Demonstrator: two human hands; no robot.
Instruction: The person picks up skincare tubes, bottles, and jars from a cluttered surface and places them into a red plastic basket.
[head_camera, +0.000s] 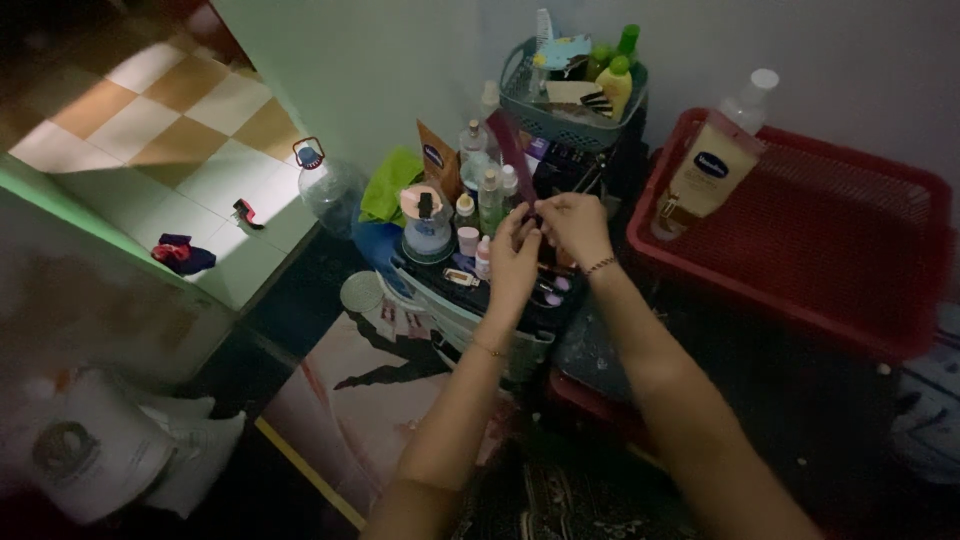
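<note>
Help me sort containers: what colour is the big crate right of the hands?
Red, seen in the head view: crate.

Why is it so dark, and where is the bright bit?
Head view: dim overall, the hands and bottles grainy and soft; the brightest patch is the checkered floor at top left; the bottom edge sinks into shadow.

A dim room is showing a pale grey wall (400, 70) behind, while light is falling on a tan-and-white checkered tile floor (150, 130) beyond a green-edged step (120, 225).
</note>
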